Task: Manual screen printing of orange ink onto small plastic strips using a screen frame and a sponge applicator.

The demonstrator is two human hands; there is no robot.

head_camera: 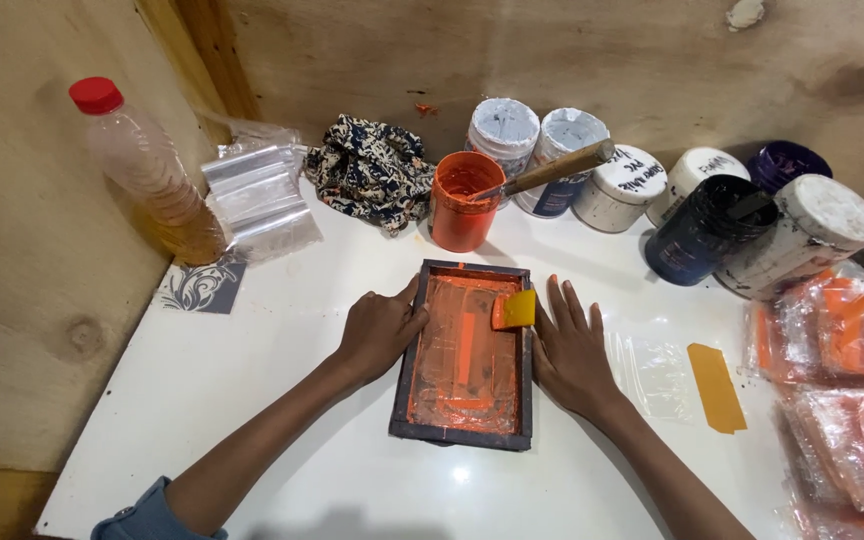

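Left hand [380, 330] and right hand [570, 352] are lying open and flat, pressing the frame's [462, 434] sides, holding nothing

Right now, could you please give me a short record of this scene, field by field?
Left hand: rests on the left edge of the dark screen frame.
Right hand: lies flat along the frame's right edge.
Yellow scraper: sits on the orange-inked mesh, by the right hand's fingertips.
Orange paint jar: open, behind the frame, with a wooden-handled tool in it.
Surface: white table.
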